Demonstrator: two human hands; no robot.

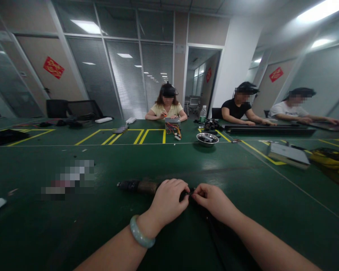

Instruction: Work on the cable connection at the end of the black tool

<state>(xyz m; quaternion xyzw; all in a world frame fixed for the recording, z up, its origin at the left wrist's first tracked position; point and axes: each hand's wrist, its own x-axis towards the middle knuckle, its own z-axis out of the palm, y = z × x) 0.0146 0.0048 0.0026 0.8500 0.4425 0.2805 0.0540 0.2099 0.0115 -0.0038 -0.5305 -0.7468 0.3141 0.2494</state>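
Note:
A long dark cylindrical tool (147, 187), with a brownish middle and a narrow metal tip pointing left, lies on the green table in front of me. My left hand (171, 197) is closed around its right end, hiding much of it. Close by on the right, my right hand (213, 201) pinches a small dark part at the same end, and the fingertips of both hands nearly meet there. What exactly the right fingers hold is too small to make out. A black cable (214, 235) runs from below the right hand toward me.
A metal bowl (207, 139) of dark small parts stands beyond my hands, with a water bottle (202, 114) behind it. A flat grey box (288, 155) and a yellow-black bag (332, 163) lie right. Across the table, three people work at a wired metal box (172, 121) and long dark panels (268, 130).

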